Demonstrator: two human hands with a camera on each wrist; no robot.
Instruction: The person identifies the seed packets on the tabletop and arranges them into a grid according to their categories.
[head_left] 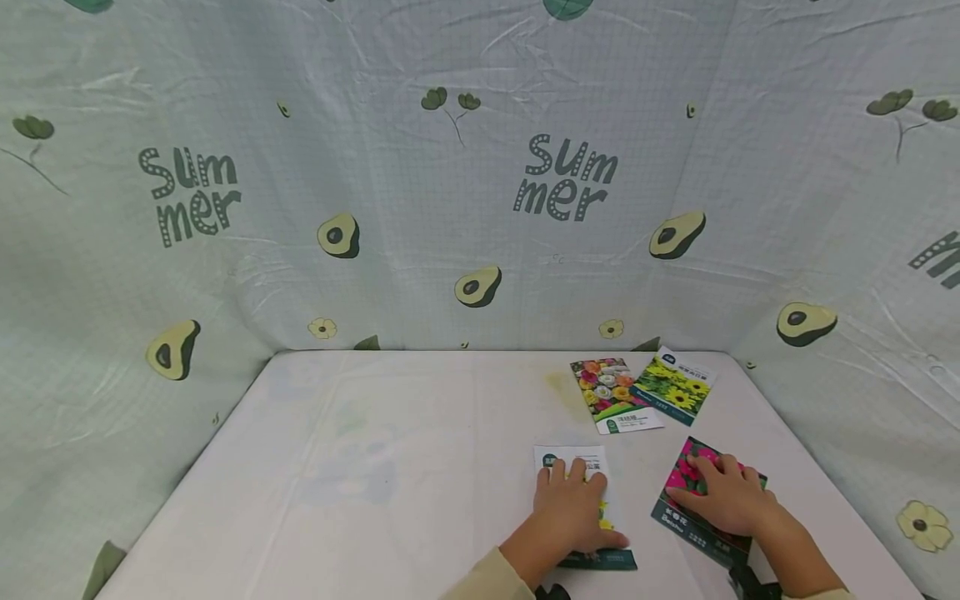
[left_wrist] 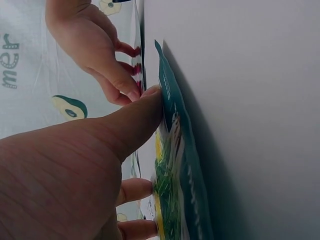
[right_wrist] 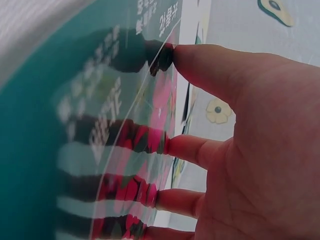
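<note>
Two flower seed packets lie under the hands. My left hand (head_left: 566, 510) spreads over a yellow-flower packet (head_left: 611, 560) with a teal strip at its near end. Its thumb touches the strip, and the fingertips rest on the printed face, as the left wrist view shows; there the packet's edge (left_wrist: 192, 165) casts a shadow on the table. To the right, a pink-flower packet (head_left: 678, 518) with a dark teal band lies at a slant. On its glossy face (right_wrist: 112, 135), the thumb and fingertips of my right hand (head_left: 727, 498) press down, spread apart.
Toward the back right of the white table (head_left: 360, 467) are two more packets: one with mixed-colour blooms (head_left: 606, 387) and one with yellow flowers (head_left: 678, 387), which overlaps it. A patterned cloth (head_left: 405, 183) stands behind and along the sides of the table.
</note>
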